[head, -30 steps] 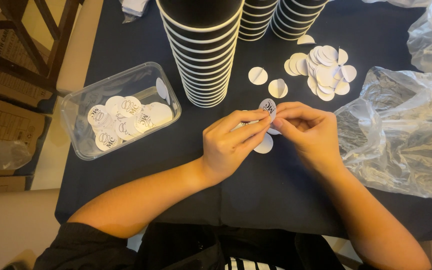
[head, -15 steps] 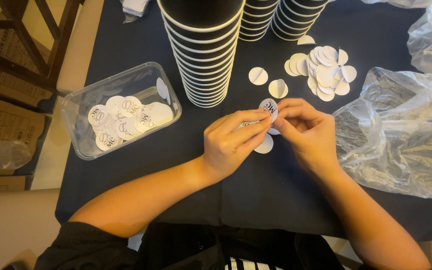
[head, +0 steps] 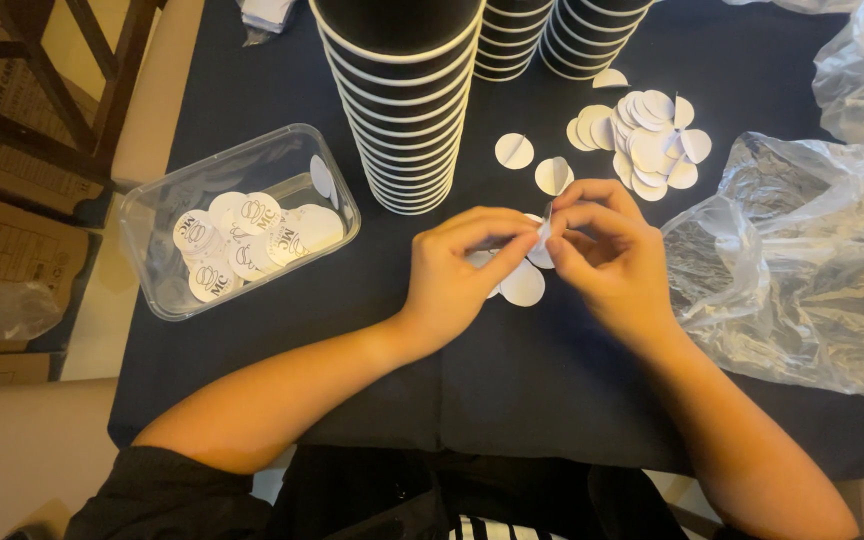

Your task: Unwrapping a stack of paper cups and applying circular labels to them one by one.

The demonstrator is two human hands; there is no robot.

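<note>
pinching together, left hand [head: 457,275] and right hand [head: 602,255] are both closing fingertips on a small round white sticker [head: 544,222], seen edge-on between them, just above loose white discs [head: 522,283].

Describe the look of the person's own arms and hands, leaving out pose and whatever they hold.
Both forearms are bare from the elbow down. The left hand and right hand wear no gloves, and no rings, watch or bracelets show. A black sleeve covers the left upper arm. No sleeve shows on the right arm. Fingernails look short and unpainted, though small detail is hard to tell.
</note>
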